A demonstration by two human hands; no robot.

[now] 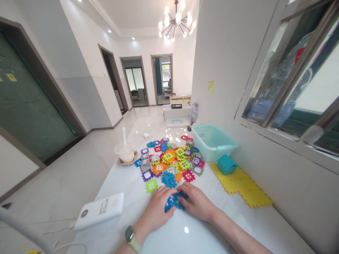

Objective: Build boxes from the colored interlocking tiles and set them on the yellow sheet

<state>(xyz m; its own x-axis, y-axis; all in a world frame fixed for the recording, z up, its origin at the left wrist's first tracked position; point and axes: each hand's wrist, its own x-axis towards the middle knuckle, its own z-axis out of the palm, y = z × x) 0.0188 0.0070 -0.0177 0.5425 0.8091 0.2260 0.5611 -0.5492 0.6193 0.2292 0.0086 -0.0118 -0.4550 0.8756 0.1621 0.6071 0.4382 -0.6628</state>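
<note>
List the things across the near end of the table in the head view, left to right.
White power bank → left hand → right hand → yellow puzzle-edged mat

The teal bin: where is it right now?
In the head view, the teal bin sits right of the colourful plastic tile pile, beyond the yellow tile mat.

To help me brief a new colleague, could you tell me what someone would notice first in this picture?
The eye lands first on the heap of multicoloured plastic tiles in the middle of the white table. At its near edge, the left hand and right hand hold blue tiles, while a black chandelier hangs far overhead.
</note>
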